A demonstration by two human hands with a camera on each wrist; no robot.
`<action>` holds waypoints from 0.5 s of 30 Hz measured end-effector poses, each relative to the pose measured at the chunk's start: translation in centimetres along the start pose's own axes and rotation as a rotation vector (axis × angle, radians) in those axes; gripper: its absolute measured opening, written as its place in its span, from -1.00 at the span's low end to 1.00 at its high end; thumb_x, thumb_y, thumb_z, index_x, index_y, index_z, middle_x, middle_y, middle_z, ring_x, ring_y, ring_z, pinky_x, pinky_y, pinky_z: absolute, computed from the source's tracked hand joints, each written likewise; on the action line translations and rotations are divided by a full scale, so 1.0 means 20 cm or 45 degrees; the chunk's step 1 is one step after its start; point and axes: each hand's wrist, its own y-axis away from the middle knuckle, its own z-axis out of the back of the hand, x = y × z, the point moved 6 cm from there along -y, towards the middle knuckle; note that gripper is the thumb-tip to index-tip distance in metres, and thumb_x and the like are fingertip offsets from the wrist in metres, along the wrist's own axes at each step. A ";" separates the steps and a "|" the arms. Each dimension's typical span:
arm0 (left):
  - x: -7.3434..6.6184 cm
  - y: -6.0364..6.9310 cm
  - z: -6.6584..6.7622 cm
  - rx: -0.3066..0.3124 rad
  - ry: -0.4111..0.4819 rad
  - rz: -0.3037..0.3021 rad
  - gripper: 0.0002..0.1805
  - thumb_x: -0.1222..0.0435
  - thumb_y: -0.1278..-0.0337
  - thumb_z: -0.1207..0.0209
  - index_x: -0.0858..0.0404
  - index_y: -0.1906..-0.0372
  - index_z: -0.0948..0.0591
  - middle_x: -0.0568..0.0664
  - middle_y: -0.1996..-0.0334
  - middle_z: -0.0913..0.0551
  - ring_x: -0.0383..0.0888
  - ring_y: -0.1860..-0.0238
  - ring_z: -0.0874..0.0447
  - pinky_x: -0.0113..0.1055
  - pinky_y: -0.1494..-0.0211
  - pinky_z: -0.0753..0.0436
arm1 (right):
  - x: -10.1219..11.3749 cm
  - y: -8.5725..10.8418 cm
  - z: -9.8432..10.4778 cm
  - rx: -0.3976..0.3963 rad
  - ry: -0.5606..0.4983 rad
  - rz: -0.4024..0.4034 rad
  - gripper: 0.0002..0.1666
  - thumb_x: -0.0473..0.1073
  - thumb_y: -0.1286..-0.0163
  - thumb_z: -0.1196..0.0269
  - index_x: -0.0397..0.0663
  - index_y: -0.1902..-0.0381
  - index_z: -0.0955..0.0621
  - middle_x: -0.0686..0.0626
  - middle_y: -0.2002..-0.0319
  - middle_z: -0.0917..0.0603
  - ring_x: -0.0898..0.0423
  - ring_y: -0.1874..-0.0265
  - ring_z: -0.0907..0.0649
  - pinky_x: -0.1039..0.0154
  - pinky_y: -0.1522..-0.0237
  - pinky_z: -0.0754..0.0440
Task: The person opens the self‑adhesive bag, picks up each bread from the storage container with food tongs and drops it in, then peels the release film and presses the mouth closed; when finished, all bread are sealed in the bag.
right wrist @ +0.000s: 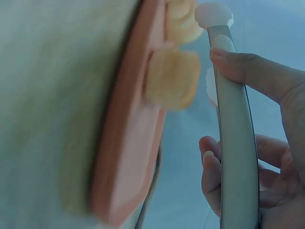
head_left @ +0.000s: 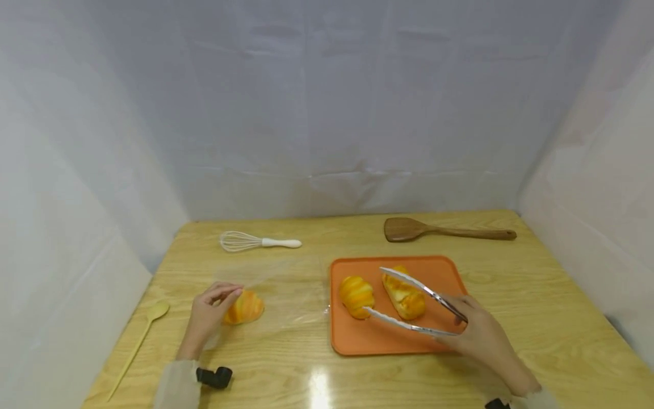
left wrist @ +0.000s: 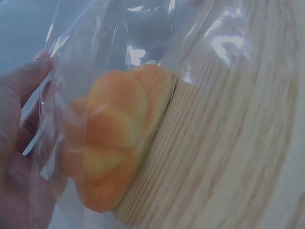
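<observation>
Over the tray (head_left: 352, 341), tongs (head_left: 424, 288) gripped in the right hand (head_left: 485, 335).
Their long axis runs left and away, tips (well parted) over the long bread (head_left: 409, 301) and by the striped roll (head_left: 356, 292); on the bench (head_left: 276, 363), the left hand (head_left: 209, 309) pinches a clear bag (head_left: 301, 298) around another roll (head_left: 246, 308).

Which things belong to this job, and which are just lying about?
Apparently in use:
tongs in right hand
clear bag at left hand
bagged bread
orange tray
two breads on tray

Apparently just lying about:
white whisk
wooden spatula
yellow spoon
</observation>
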 end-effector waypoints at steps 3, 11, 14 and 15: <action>0.00 0.00 0.00 -0.004 -0.003 -0.007 -0.83 0.46 -0.19 -0.25 0.52 0.19 -0.70 -0.48 0.33 -0.63 -0.51 0.23 -0.54 -0.71 0.13 -0.53 | -0.08 0.07 0.04 -0.044 0.046 -0.066 -0.10 0.05 0.16 -0.61 -0.17 -0.17 -0.58 -0.04 0.15 -0.57 0.22 0.39 -0.47 0.36 0.45 -0.40; -0.01 0.01 0.01 0.017 -0.032 0.001 -0.81 0.41 -0.23 -0.24 0.50 0.18 -0.70 -0.48 0.32 -0.63 -0.51 0.23 -0.56 -0.71 0.12 -0.55 | -0.20 0.18 0.11 -0.139 0.102 -0.103 -0.06 0.02 0.19 -0.62 -0.24 -0.17 -0.57 -0.08 0.14 -0.59 0.32 0.43 -0.49 0.37 0.49 -0.45; 0.00 0.01 0.02 0.022 -0.042 0.002 -0.81 0.40 -0.23 -0.24 0.49 0.18 -0.70 -0.49 0.32 -0.62 -0.51 0.23 -0.56 -0.71 0.12 -0.55 | -0.24 0.19 0.11 -0.102 0.091 -0.164 -0.03 0.04 0.15 -0.61 -0.27 -0.21 -0.53 -0.11 0.14 -0.58 0.32 0.41 -0.48 0.37 0.47 -0.44; 0.00 0.02 0.02 0.021 -0.044 0.002 -0.81 0.40 -0.23 -0.24 0.49 0.18 -0.70 -0.49 0.32 -0.62 -0.51 0.23 -0.56 -0.70 0.12 -0.55 | -0.25 0.19 0.11 -0.087 0.086 -0.182 -0.02 0.06 0.14 -0.60 -0.28 -0.21 -0.53 -0.12 0.14 -0.58 0.29 0.41 -0.49 0.36 0.47 -0.44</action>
